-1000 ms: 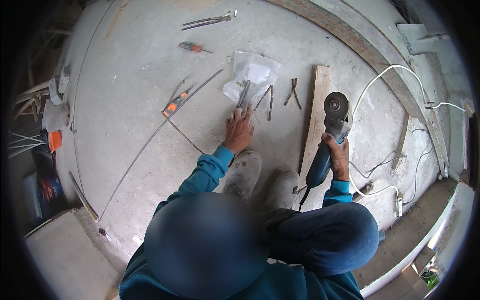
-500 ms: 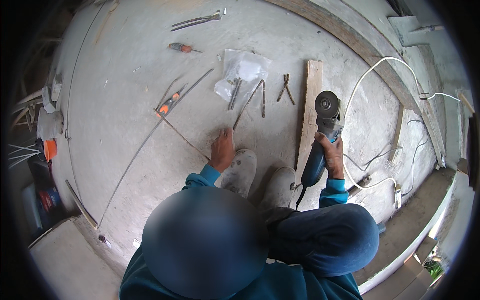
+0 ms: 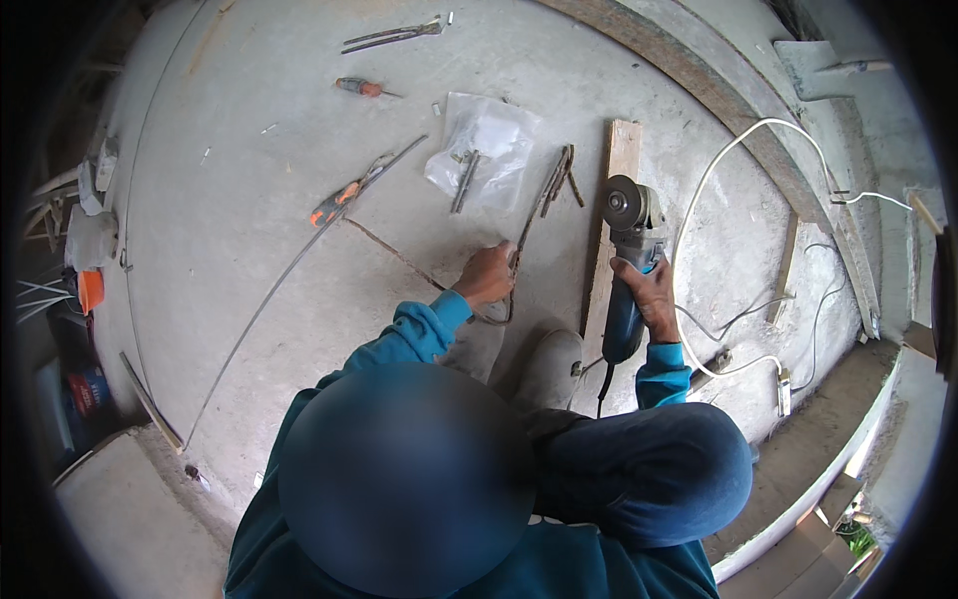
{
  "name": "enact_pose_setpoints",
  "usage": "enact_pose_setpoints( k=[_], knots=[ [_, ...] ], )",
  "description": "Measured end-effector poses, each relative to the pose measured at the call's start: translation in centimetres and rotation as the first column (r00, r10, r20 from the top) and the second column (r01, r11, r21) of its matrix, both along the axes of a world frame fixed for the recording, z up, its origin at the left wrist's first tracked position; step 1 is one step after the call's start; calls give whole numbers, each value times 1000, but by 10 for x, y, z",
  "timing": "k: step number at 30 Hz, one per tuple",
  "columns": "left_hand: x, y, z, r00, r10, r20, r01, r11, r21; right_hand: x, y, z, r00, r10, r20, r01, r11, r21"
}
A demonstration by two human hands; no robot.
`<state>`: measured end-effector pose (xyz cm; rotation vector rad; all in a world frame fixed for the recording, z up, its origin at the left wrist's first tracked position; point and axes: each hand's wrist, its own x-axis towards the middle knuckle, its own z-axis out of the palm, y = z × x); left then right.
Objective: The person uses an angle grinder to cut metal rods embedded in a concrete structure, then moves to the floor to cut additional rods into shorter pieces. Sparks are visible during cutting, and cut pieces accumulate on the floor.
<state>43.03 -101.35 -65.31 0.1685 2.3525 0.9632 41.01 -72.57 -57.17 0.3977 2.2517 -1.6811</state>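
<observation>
My left hand [image 3: 486, 275] is closed around a bent, rusty steel rod [image 3: 533, 220] in front of my shoes. The rod runs left across the floor and also up toward the far side, where it folds back near short rod pieces. In my right hand [image 3: 651, 301] is an angle grinder [image 3: 625, 324], its body blue and black. The grinder's dark disc [image 3: 625, 203] points away from me, over the edge of a wooden plank [image 3: 623, 150]. A clear plastic bag [image 3: 504, 170] lies beyond my left hand, with short rods [image 3: 465, 183] on it.
A long thin rod [image 3: 289, 270] crosses the floor at left, beside an orange-handled tool [image 3: 335, 204]. Farther off lie a screwdriver [image 3: 361, 87] and long-handled pincers [image 3: 394, 36]. A white cable [image 3: 697, 200] loops at right. A long beam [image 3: 699, 75] borders the far right.
My left hand has moved right and slightly away from me, swinging the bent rod rightward until its far end meets the short pieces. The grinder has shifted a little to the left.
</observation>
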Motion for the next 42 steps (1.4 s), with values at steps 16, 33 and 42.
enact_pose_setpoints(
  k=[16, 33, 42],
  knots=[
    [61, 31, 11, 884, -435, -173, 313, 823, -473, -69, 23, -11, 948, 316, 23, -310, 908, 283],
    [74, 26, 52, 789, -525, -321, 393, 831, -393, -87, 20, -4, 928, 369, 43, -360, 864, 351],
    [81, 18, 45, 838, -475, -268, 390, 866, -314, -95, 28, -15, 924, 372, 90, -379, 860, 342]
  ],
)
